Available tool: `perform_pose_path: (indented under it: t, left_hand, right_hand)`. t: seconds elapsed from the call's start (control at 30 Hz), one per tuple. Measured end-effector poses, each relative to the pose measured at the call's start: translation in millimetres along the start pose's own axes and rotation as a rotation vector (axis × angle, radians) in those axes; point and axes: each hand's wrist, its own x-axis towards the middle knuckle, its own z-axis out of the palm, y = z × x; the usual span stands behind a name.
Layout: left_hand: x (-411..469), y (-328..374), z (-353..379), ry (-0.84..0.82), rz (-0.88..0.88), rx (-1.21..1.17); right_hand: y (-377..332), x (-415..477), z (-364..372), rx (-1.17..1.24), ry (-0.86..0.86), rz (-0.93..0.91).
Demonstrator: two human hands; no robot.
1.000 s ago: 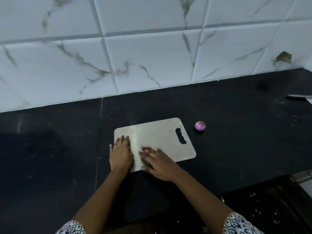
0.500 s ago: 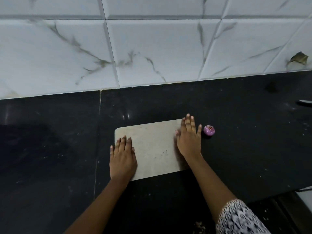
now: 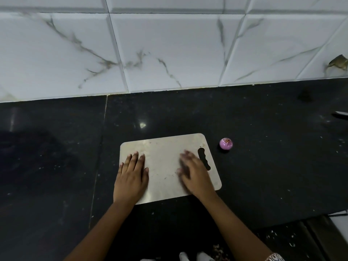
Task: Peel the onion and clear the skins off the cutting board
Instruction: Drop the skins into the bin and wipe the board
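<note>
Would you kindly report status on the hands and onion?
Left hand, right hand open on cutting board. Onion on counter, beside board. No obstruction seen.

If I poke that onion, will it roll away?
Probably yes. The onion looks round and sits alone on the flat, shiny counter, with nothing touching it. It looks small beside the board, so it is likely light. Its purple surface looks smooth, so it may slip in your fingers.
</note>
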Motion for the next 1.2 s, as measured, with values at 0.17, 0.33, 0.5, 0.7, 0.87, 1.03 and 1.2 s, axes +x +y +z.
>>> perform_pose_path:
  t: [0.17, 0.33, 0.5, 0.7, 0.87, 1.03, 1.2]
  left_hand:
    - [0.0, 1.1, 0.6, 0.013, -0.015, -0.011]
    - [0.7, 1.1, -0.2, 0.006, -0.031, -0.013]
    - [3.1, 2.3, 0.1, 0.008, -0.033, 0.002]
    - [5.9, 5.5, -0.2, -0.004, -0.039, 0.008]
    - [6.7, 3.4, 1.0, 0.006, -0.037, -0.004]
    - [6.9, 1.8, 3.0, 0.008, -0.036, 0.009]
    - [8.4, 1.0, 3.3, 0.0, -0.026, 0.01]
  right_hand:
    - [48.8, 21.7, -56.4, -0.133, 0.434, 0.393]
    - [81.2, 53.1, -76.1, -0.095, 0.138, 0.482]
    - [50.2, 52.5, -80.4, 0.052, 0.153, 0.354]
    - [-21.9, 47.1, -30.9, 0.272, -0.068, 0.084]
    - [-26.7, 38.0, 9.9, 0.192, -0.077, 0.01]
    - [-20.7, 35.5, 7.5, 0.281, -0.113, 0.058]
    - [15.9, 29.5, -5.7, 0.015, -0.002, 0.023]
